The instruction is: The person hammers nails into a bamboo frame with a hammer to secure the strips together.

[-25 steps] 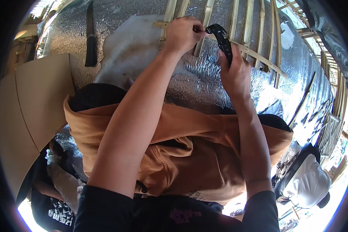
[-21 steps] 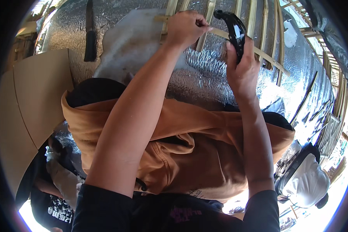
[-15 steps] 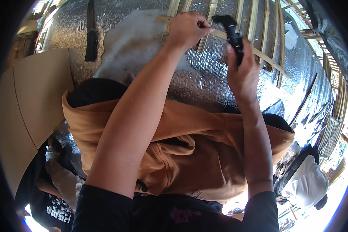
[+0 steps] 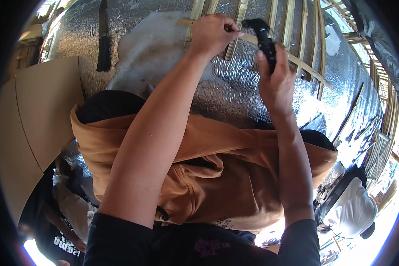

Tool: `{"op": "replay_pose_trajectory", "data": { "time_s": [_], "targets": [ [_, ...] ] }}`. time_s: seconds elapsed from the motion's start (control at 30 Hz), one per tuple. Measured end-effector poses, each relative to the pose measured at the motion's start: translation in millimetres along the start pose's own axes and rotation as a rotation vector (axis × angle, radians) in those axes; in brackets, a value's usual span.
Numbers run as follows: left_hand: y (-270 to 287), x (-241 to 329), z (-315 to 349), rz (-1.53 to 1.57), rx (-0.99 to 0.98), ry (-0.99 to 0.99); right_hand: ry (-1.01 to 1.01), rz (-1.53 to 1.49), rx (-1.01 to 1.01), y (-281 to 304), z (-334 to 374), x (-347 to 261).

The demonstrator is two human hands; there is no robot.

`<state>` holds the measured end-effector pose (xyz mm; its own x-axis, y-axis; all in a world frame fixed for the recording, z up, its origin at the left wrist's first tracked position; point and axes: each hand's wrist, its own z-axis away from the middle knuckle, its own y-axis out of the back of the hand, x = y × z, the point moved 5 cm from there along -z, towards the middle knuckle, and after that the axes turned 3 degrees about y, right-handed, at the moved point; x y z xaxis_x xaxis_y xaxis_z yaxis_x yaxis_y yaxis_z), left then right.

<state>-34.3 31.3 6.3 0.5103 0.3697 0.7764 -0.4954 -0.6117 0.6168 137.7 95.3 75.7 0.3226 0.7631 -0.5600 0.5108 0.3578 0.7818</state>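
My left hand (image 4: pixel 212 36) is closed in a pinch over a bamboo cross strip (image 4: pixel 309 71). Whatever lies between its fingertips is too small to make out. In my right hand (image 4: pixel 277 86) is a black claw hammer (image 4: pixel 265 39), gripped by the handle, its head just right of my left fingertips. Several upright bamboo slats (image 4: pixel 290 24) lie side by side across the strip, on a silver foil sheet (image 4: pixel 248 99).
A long knife with a black handle (image 4: pixel 104 53) lies at the far left. Brown cardboard (image 4: pixel 48 102) stands at the left edge. An orange-brown garment (image 4: pixel 235 177) covers my lap. One person (image 4: pixel 66 230) is at lower left; a white-clad person (image 4: pixel 350 208) sits at lower right.
The hammer and my right hand have shifted slightly left, toward my left fingertips. My left hand keeps its place. The person at lower left has moved an arm.
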Motion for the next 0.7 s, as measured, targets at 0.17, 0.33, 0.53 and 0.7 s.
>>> {"op": "replay_pose_trajectory", "data": {
  "time_s": [0.17, 0.33, 0.53, 0.7],
  "targets": [
    [-1.6, 4.7, -2.6, -0.023, -0.013, -0.023, -0.025, 0.092, -0.083, -10.2, 1.4, 14.2],
    [0.6, 1.1, -2.5, -0.001, -0.015, -0.029, -0.135, -0.043, -0.016, -1.3, -0.2, 9.0],
    [-0.6, 2.8, -5.1, -0.028, 0.003, -0.047, -0.02, -0.018, -0.011, -1.9, 0.3, 2.1],
    [0.5, 1.8, -2.4, -0.097, 0.002, -0.063, -0.036, -0.009, -0.074, -4.9, 2.5, 3.4]
  ]
}}
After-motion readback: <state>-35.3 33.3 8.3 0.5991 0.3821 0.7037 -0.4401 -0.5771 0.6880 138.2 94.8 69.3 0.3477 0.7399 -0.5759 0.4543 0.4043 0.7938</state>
